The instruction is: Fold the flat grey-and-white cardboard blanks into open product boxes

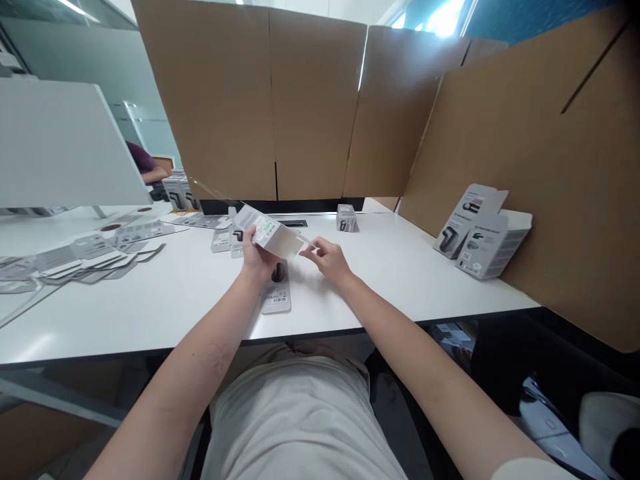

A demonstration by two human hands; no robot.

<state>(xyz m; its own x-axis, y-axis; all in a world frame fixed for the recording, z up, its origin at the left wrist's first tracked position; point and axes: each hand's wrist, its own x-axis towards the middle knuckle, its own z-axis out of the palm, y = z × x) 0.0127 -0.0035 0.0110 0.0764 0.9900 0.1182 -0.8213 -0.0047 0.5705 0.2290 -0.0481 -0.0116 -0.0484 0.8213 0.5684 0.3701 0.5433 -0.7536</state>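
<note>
Left hand [257, 259] grips tilted carton [267, 232] over desk [390, 280], right hand [331, 260] pinching its end flap [305, 242], pack [277, 297] lying below.

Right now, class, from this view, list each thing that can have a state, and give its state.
Left hand: gripping a carton.
Held carton: raised, end flap sticking out.
Right hand: fingertips at that flap.
Printed pack: lying flat.
Flattened cartons: overlapping in a loose spread.
Small box: seemingly shut.
Pair of cartons at right: standing, top flaps up.

White printed carton [270, 233], green-marked label, tilted, held aloft
</note>
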